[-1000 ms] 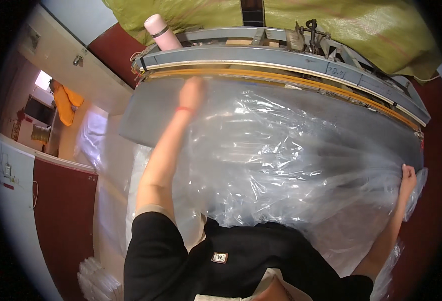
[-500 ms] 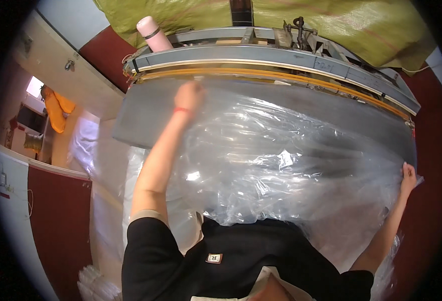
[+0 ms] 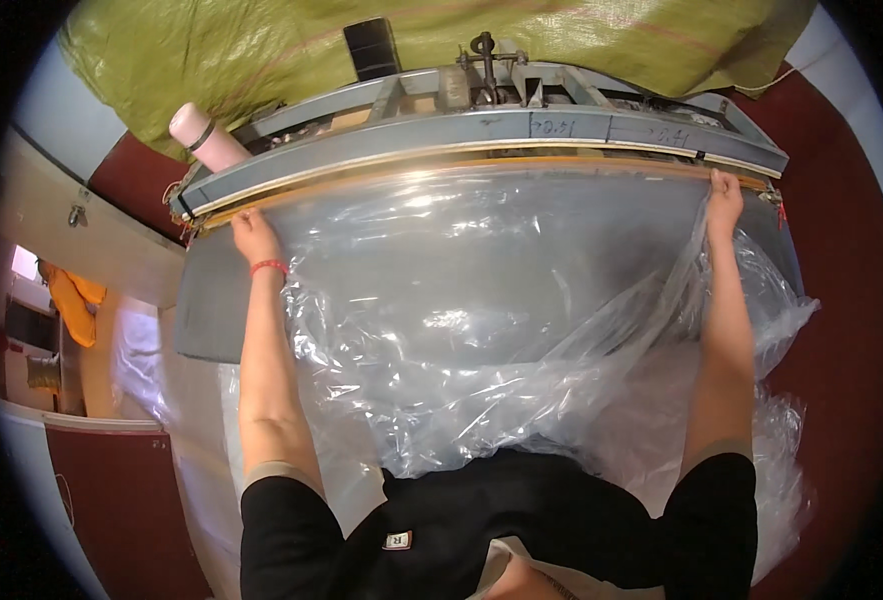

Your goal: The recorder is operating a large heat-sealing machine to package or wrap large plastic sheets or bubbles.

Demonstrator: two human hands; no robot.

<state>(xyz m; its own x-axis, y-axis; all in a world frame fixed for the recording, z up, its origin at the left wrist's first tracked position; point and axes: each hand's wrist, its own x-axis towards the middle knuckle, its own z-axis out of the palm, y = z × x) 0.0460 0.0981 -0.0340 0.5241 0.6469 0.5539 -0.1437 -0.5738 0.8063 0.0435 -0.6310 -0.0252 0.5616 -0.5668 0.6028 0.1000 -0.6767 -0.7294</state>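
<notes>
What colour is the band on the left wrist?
Red. The wristband shows clearly in the head view, just below the left hand.

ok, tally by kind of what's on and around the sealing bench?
Clear plastic sheet: 1
Grey sealing machine: 1
Pink bottle: 1
Green woven tarp: 1
Hands at the sealing bar, left hand and right hand: 2
Red wristband: 1
Total: 7

Shiny plastic, dull metal

The clear plastic sheet [image 3: 481, 320] is glossy and crinkly, the grey metal frame [image 3: 481, 135] at 12 o'clock looks matt and scuffed, and the green tarp [image 3: 261, 50] behind has a coarse weave.
</notes>
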